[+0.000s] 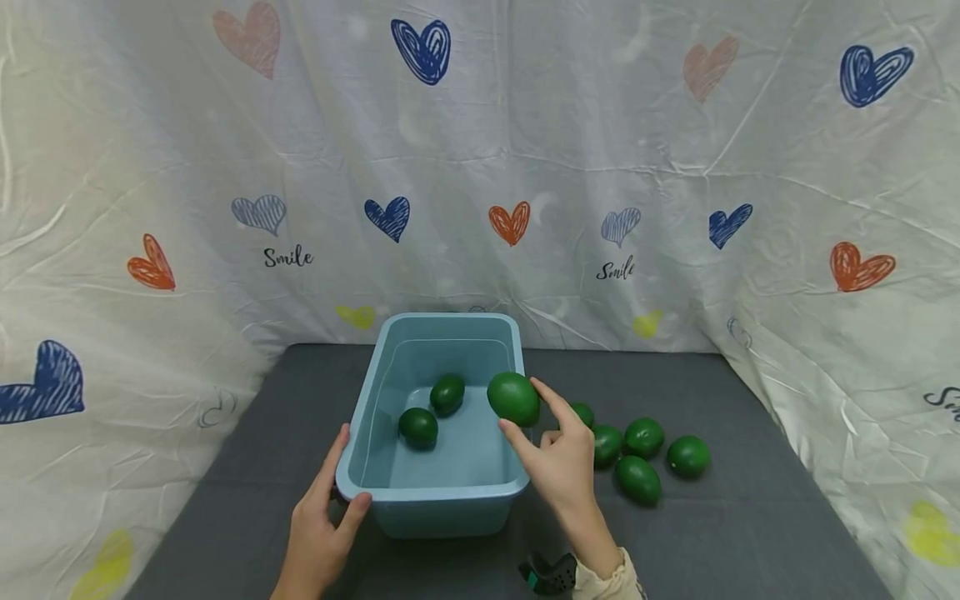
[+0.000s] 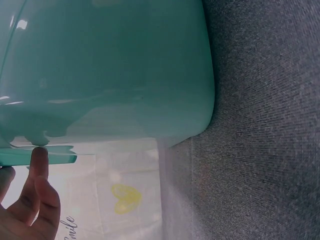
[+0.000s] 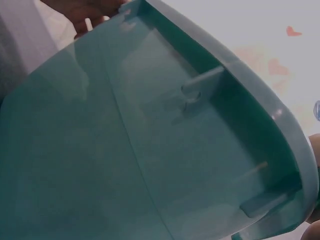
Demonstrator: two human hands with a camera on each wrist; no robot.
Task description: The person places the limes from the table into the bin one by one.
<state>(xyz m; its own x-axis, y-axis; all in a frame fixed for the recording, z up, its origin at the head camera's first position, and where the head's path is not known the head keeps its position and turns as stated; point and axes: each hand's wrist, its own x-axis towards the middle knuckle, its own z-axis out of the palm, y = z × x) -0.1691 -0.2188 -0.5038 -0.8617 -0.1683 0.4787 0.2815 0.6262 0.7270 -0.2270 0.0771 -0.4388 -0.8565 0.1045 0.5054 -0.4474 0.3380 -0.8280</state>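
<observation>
Right hand: pinches one green fruit over the right rim of the blue bin; left hand: grips the bin's near-left corner; two fruits inside, five on the table at right; step: depositing; next, judged: release over the bin floor.

L hand gripping, R hand pinching (fingertips).

Fifth table fruit behind right hand

The teal bin filled the right wrist view, outer wall and ribbed rim underside showing. Fingers touched the rim at upper left.
</observation>
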